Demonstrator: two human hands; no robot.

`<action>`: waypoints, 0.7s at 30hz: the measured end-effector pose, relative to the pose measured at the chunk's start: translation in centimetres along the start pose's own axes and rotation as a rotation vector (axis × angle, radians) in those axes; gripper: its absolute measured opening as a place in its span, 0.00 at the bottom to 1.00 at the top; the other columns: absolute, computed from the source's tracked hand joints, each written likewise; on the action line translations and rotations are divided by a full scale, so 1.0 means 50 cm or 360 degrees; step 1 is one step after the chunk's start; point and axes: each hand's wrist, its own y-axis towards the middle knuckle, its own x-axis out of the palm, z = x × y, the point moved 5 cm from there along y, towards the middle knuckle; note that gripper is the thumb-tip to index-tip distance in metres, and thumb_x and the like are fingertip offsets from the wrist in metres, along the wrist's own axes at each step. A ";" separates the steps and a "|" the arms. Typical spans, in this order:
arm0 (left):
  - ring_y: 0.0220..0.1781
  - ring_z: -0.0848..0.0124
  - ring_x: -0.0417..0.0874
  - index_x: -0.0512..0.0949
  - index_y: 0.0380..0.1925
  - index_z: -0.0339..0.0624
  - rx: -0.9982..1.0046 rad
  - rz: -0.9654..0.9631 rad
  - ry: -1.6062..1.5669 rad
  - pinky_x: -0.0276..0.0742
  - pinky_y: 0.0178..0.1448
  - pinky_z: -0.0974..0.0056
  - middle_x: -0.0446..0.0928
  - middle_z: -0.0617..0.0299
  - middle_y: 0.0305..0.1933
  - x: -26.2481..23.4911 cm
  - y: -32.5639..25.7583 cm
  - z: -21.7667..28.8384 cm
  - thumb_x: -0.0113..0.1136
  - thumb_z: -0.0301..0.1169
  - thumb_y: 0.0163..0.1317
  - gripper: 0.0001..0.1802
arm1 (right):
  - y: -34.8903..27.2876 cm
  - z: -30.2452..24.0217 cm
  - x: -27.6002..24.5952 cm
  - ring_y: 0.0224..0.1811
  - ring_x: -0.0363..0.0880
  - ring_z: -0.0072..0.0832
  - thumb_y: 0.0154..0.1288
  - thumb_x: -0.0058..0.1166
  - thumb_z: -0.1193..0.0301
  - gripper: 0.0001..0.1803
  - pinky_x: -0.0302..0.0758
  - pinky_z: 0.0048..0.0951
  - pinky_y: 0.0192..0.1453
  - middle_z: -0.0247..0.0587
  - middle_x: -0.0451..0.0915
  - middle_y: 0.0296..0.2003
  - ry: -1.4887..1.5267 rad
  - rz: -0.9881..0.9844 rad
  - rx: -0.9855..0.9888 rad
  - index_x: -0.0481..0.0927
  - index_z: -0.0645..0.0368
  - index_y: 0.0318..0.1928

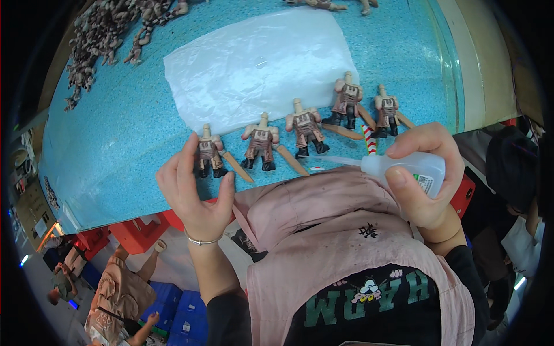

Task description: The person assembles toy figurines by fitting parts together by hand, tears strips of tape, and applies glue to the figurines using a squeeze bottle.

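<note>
Several headless toy figures in brown garments and black boots lie in a slanting row on the blue table. My left hand (199, 196) is at the leftmost figure (209, 151), fingers apart, with the index finger and thumb on either side of it; I cannot tell whether they touch it. A translucent squeeze bottle (404, 168) with a thin nozzle is gripped in my right hand (430, 173). Its nozzle tip points left, near the boots of the middle figure (304, 126). Flat tan blade-shaped pieces (238, 167) lie beside the figures.
A white plastic sheet (259, 69) lies on the blue table (127, 127) behind the row. More toy parts (95, 43) are heaped at the far left. Red bins (135, 233) stand below the table edge. Another person (118, 294) is at the lower left.
</note>
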 end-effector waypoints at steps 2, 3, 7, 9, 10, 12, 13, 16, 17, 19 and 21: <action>0.45 0.60 0.70 0.73 0.56 0.37 0.0010 -0.0009 0.0006 0.65 0.51 0.60 0.73 0.55 0.43 0.000 0.000 0.002 0.68 0.34 0.44 0.35 | -0.004 0.000 -0.011 0.31 0.75 0.18 0.53 0.63 0.80 0.12 0.69 0.18 0.34 0.38 0.78 0.34 -0.0005 0.0072 -0.0027 0.77 0.64 0.39; 0.45 0.60 0.70 0.73 0.57 0.37 0.0008 -0.0019 0.0017 0.65 0.52 0.60 0.73 0.55 0.44 0.001 -0.001 0.001 0.68 0.34 0.44 0.35 | -0.007 0.002 -0.016 0.31 0.75 0.18 0.53 0.62 0.80 0.12 0.69 0.18 0.34 0.38 0.78 0.34 0.0011 0.0089 -0.0003 0.77 0.64 0.39; 0.46 0.60 0.69 0.72 0.57 0.36 0.0015 -0.0025 0.0027 0.64 0.52 0.59 0.72 0.54 0.44 0.003 -0.002 -0.001 0.68 0.34 0.44 0.36 | -0.014 0.006 -0.029 0.31 0.75 0.17 0.54 0.61 0.80 0.11 0.70 0.17 0.34 0.38 0.78 0.34 0.0042 0.0149 0.0081 0.76 0.64 0.38; 0.45 0.60 0.69 0.72 0.57 0.36 0.0003 -0.0033 0.0021 0.64 0.52 0.60 0.72 0.54 0.44 0.003 -0.003 0.000 0.67 0.34 0.44 0.36 | -0.014 0.010 -0.033 0.32 0.75 0.17 0.54 0.61 0.80 0.11 0.70 0.17 0.35 0.37 0.78 0.34 0.0041 0.0159 0.0087 0.76 0.64 0.38; 0.45 0.60 0.69 0.72 0.57 0.36 -0.0013 -0.0042 0.0018 0.64 0.51 0.60 0.72 0.54 0.44 0.004 -0.003 -0.001 0.67 0.33 0.44 0.36 | -0.015 0.012 -0.033 0.32 0.75 0.17 0.54 0.61 0.80 0.11 0.70 0.17 0.35 0.37 0.78 0.34 0.0042 0.0165 0.0092 0.76 0.64 0.38; 0.45 0.60 0.69 0.72 0.57 0.35 -0.0014 -0.0040 0.0015 0.64 0.51 0.60 0.72 0.54 0.44 0.005 -0.005 -0.003 0.67 0.33 0.44 0.36 | -0.015 0.009 -0.033 0.32 0.75 0.17 0.54 0.62 0.80 0.11 0.70 0.17 0.35 0.37 0.78 0.34 0.0015 0.0159 0.0115 0.77 0.64 0.38; 0.45 0.60 0.69 0.72 0.57 0.35 -0.0018 -0.0038 0.0015 0.64 0.51 0.60 0.72 0.54 0.44 0.005 -0.006 -0.003 0.67 0.33 0.44 0.36 | -0.014 0.009 -0.031 0.33 0.75 0.18 0.54 0.62 0.79 0.10 0.70 0.17 0.35 0.37 0.78 0.34 -0.0009 0.0147 0.0137 0.77 0.64 0.37; 0.45 0.60 0.69 0.71 0.57 0.35 -0.0019 -0.0039 0.0015 0.64 0.51 0.60 0.72 0.54 0.44 0.005 -0.006 -0.003 0.67 0.34 0.45 0.36 | -0.013 0.011 -0.029 0.33 0.76 0.19 0.53 0.63 0.79 0.10 0.71 0.18 0.36 0.38 0.78 0.34 -0.0074 0.0133 0.0072 0.77 0.64 0.37; 0.45 0.60 0.69 0.71 0.57 0.35 -0.0015 -0.0041 0.0012 0.64 0.51 0.60 0.72 0.54 0.44 0.005 -0.005 -0.002 0.67 0.34 0.45 0.36 | -0.012 0.013 -0.029 0.33 0.76 0.19 0.53 0.63 0.79 0.10 0.71 0.18 0.36 0.38 0.78 0.34 -0.0076 0.0138 0.0073 0.77 0.64 0.37; 0.46 0.60 0.69 0.71 0.58 0.35 -0.0037 -0.0043 -0.0004 0.64 0.52 0.59 0.72 0.54 0.44 0.006 -0.005 0.000 0.67 0.34 0.45 0.36 | -0.010 0.012 -0.029 0.33 0.77 0.21 0.53 0.63 0.79 0.10 0.72 0.19 0.36 0.38 0.79 0.34 -0.0103 0.0117 0.0017 0.78 0.64 0.37; 0.48 0.60 0.69 0.70 0.59 0.36 -0.0046 -0.0091 0.0030 0.64 0.55 0.59 0.71 0.53 0.47 0.005 -0.008 -0.001 0.65 0.34 0.49 0.34 | -0.008 0.011 -0.027 0.32 0.77 0.21 0.53 0.64 0.78 0.11 0.72 0.19 0.36 0.39 0.79 0.34 -0.0090 0.0114 0.0039 0.78 0.64 0.37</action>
